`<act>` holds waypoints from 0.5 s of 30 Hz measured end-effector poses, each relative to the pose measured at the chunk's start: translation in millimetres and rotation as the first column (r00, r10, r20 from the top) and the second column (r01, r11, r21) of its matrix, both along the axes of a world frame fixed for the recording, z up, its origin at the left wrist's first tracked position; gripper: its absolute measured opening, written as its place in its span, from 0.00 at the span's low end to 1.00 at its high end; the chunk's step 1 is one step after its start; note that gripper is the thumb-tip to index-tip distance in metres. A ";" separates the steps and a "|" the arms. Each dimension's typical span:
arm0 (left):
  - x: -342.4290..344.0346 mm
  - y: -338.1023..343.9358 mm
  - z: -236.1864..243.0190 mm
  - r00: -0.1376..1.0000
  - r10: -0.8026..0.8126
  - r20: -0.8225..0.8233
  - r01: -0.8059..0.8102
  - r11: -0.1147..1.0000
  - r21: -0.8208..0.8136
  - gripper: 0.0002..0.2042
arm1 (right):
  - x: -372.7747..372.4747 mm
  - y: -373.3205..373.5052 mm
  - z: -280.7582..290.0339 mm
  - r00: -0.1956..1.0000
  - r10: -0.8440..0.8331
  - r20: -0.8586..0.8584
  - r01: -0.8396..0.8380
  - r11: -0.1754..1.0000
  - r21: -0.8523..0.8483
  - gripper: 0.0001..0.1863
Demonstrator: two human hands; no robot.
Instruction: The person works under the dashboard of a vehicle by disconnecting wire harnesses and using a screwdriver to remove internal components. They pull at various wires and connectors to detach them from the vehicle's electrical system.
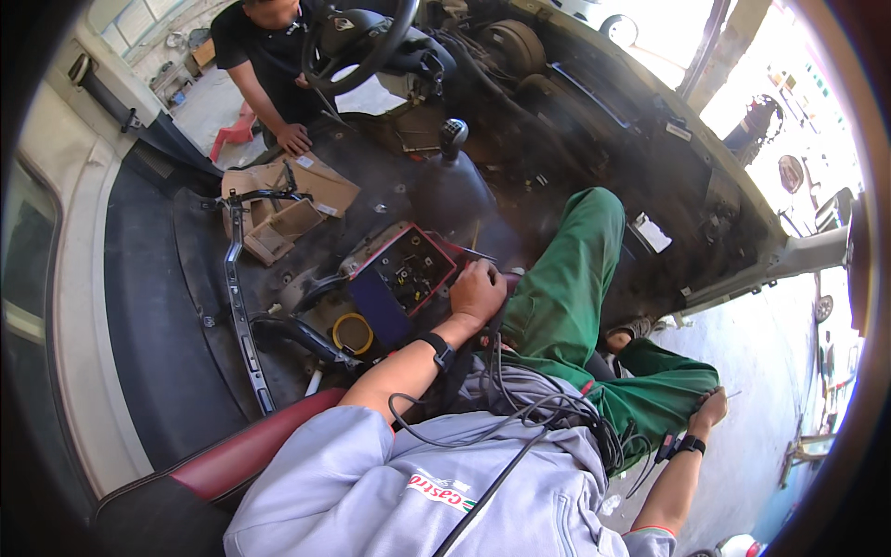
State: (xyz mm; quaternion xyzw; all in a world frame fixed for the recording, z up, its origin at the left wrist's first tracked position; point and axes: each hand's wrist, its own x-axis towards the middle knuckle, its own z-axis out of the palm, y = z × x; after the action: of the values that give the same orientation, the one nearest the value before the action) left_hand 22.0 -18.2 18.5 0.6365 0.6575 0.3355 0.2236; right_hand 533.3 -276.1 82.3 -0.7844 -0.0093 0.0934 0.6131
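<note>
Grey shirt nearest, black cables looped across it. Red-edged tray mid-frame, just left of my left hand, nearer one; tray sits diagonally, long axis unclear. Left fingers curled, hold I can't tell. My right hand, lower right, closed round thin pale rod.

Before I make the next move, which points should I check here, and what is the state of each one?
1. Hold of the left hand: cannot tell; its palm is hidden.
2. Thin object in the right hand identified: cannot tell; too small.
3. Black cable clear of your body: not ok; loops lie across it.
4. Co-worker's hand apart from yours: ok.
5. Gear lever free of hands: ok.
6. Red-rimmed box uncovered: ok; its inside shows.
</note>
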 end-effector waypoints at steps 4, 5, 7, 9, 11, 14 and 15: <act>0.1 -0.8 1.7 1.000 0.014 0.006 -0.014 1.000 0.010 0.07 | 7.2 0.0 -5.9 1.000 -0.024 0.016 0.024 0.999 0.045 0.10; 0.4 -0.9 1.5 1.000 0.009 0.012 -0.009 1.000 0.016 0.07 | 9.9 -1.4 -7.1 1.000 -0.021 0.013 0.021 0.999 0.028 0.10; 0.3 -0.6 1.7 1.000 0.010 0.008 -0.010 1.000 0.010 0.07 | 12.3 -2.2 -8.6 1.000 -0.010 0.004 0.010 1.000 0.009 0.10; -0.2 -0.4 1.6 1.000 0.009 0.007 -0.009 1.000 0.003 0.07 | 11.1 -0.6 -10.6 1.000 -0.019 0.001 0.019 1.000 0.022 0.10; -0.3 0.5 0.6 1.000 0.022 0.015 -0.022 1.000 0.019 0.07 | 12.8 -0.5 -13.7 0.999 -0.031 0.015 0.031 0.998 0.052 0.10; -1.3 0.6 -0.7 1.000 0.026 0.015 -0.026 1.000 0.015 0.06 | 15.5 -2.6 -14.8 1.000 -0.018 0.014 0.017 0.999 0.036 0.10; -1.8 0.9 -1.1 1.000 0.017 0.008 -0.017 1.000 -0.005 0.06 | 16.2 -2.5 -15.5 1.000 -0.013 0.013 0.012 1.000 0.024 0.10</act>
State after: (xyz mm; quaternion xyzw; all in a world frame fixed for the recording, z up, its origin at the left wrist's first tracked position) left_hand 20.2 -17.2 17.4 0.6291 0.6628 0.3381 0.2249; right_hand 549.5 -278.6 66.8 -0.7776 -0.0095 0.0842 0.6230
